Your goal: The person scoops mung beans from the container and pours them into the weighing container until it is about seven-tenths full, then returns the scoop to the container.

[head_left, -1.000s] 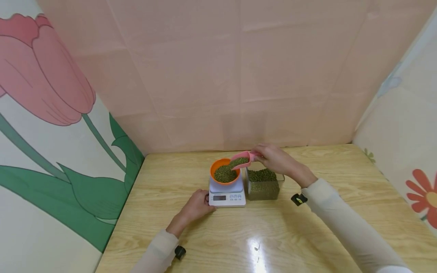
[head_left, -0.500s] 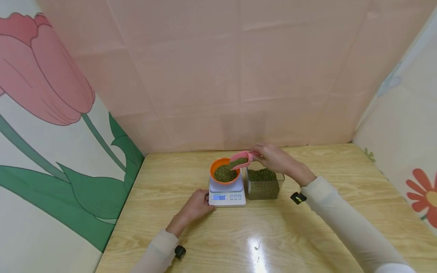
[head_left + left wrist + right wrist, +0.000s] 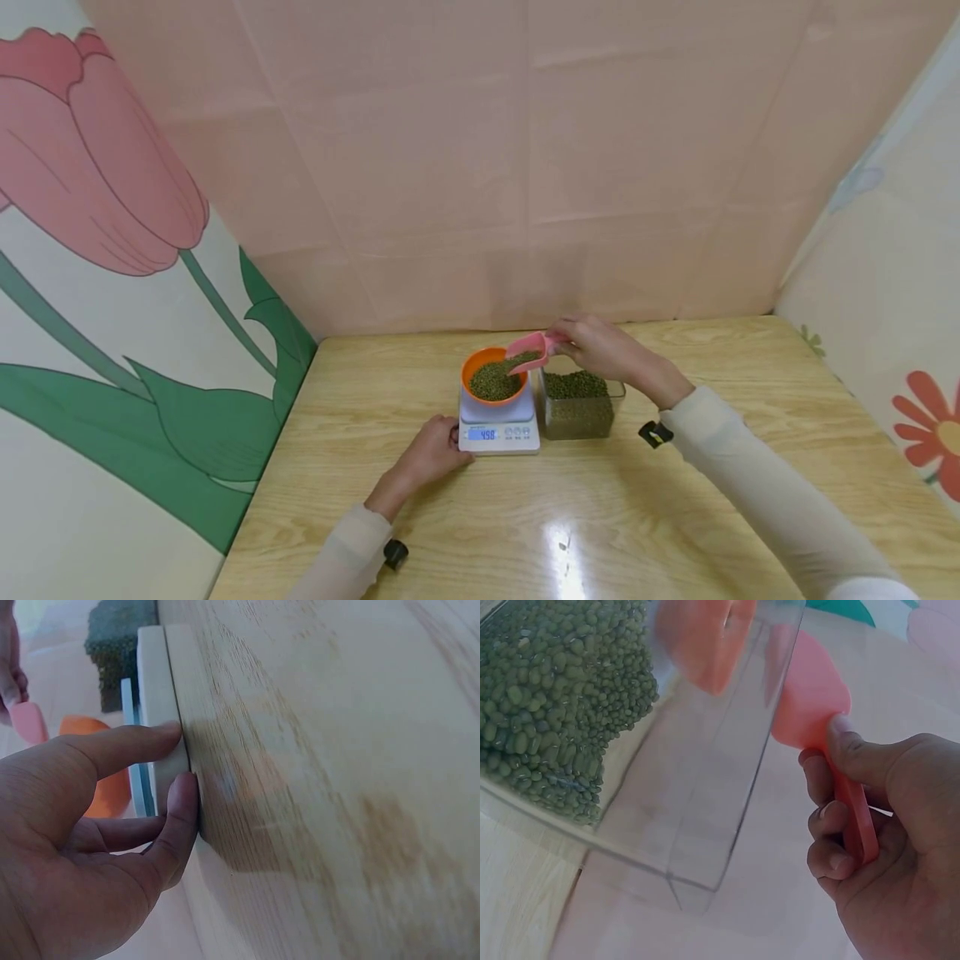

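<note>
A white kitchen scale (image 3: 498,450) with a lit display, which seems to read 498, carries an orange bowl (image 3: 465,370) of green mung beans (image 3: 493,383). My left hand (image 3: 431,452) holds the scale's front left corner; in the left wrist view its curved fingers (image 3: 142,746) meet the scale's side. My right hand (image 3: 600,346) grips a pink scoop (image 3: 534,341) by its handle, thumb on top in the right wrist view. Tilted toward the bowl, the scoop has beans at its lip above the rim.
Right of the scale stands a clear plastic container (image 3: 581,425), partly filled with mung beans. The wooden table (image 3: 480,533) meets a pink covered wall (image 3: 420,167) behind. Printed panels flank both sides.
The scale's display, dark at first, lit up at about 480 and now seems to read 498. Fewer beans lie in the scoop. Both hands stay nearly in place.
</note>
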A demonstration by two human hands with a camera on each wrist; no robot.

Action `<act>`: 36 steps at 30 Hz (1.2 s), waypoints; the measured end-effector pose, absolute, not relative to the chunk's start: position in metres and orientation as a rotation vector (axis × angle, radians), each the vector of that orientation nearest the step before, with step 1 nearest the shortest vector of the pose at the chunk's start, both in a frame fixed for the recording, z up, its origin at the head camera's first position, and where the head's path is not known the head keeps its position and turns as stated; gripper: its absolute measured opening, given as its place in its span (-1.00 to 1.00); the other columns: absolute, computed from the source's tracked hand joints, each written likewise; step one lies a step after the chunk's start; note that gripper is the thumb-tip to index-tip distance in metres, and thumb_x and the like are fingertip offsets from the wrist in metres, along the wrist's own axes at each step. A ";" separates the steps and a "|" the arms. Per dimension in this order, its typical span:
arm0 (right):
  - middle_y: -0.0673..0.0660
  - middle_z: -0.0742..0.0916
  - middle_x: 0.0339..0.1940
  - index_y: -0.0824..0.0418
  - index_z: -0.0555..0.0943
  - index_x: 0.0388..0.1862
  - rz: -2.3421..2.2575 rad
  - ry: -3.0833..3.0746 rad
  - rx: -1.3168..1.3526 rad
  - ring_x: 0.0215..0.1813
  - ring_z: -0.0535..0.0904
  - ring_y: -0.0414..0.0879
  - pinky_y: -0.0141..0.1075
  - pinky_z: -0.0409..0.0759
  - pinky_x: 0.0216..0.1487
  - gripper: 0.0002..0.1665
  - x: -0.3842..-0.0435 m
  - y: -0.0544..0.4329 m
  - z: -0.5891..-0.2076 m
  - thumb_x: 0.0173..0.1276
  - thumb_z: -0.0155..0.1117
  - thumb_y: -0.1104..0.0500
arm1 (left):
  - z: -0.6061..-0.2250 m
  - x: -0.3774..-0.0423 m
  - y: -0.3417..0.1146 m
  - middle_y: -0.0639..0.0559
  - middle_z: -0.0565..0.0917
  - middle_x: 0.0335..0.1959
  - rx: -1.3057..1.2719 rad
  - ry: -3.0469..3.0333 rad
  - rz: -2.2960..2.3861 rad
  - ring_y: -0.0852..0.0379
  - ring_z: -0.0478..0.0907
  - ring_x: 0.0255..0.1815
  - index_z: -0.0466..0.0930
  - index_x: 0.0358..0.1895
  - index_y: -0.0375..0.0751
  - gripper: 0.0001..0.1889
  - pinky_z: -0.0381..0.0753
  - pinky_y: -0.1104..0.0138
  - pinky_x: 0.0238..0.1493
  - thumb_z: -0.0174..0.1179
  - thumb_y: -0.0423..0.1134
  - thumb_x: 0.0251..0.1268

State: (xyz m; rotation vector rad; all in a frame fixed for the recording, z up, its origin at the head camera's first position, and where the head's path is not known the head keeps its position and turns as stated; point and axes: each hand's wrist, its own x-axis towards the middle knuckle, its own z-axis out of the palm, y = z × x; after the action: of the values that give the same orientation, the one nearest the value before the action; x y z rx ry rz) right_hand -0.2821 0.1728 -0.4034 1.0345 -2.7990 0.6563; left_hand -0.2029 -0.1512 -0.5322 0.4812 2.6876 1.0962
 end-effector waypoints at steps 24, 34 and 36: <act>0.20 0.83 -0.05 0.32 0.73 0.11 0.618 -2.832 1.055 -0.18 0.71 -0.13 -0.18 0.72 -0.11 -0.76 -0.280 0.169 -0.394 0.54 0.35 0.25 | -0.529 -0.200 -0.150 -0.11 0.61 -0.25 0.490 2.688 1.088 0.10 0.38 -0.21 0.69 0.09 -0.38 -0.60 0.39 0.40 -0.29 0.54 -0.31 0.24; 0.21 0.84 -0.04 0.32 0.76 0.05 0.585 -2.783 1.073 -0.07 0.78 0.01 -0.10 0.76 -0.02 -0.78 -0.278 0.169 -0.391 0.52 0.38 0.27 | -0.529 -0.200 -0.150 -0.14 0.62 -0.22 0.493 2.670 1.106 0.09 0.39 -0.20 0.69 0.12 -0.40 -0.59 0.41 0.41 -0.29 0.53 -0.32 0.25; 0.22 0.84 -0.03 0.32 0.76 0.06 0.579 -2.785 1.071 -0.05 0.78 0.03 -0.09 0.76 -0.01 -0.78 -0.277 0.169 -0.391 0.51 0.38 0.27 | -0.531 -0.200 -0.151 -0.13 0.62 -0.22 0.496 2.663 1.114 0.09 0.40 -0.20 0.69 0.12 -0.39 -0.59 0.42 0.41 -0.29 0.53 -0.32 0.25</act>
State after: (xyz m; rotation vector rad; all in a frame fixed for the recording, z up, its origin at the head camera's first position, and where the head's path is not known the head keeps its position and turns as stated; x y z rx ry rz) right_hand -0.2769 0.1688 -0.3905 1.0707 -2.7846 0.5787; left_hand -0.2001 -0.1506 -0.5306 0.4959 2.6634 1.1142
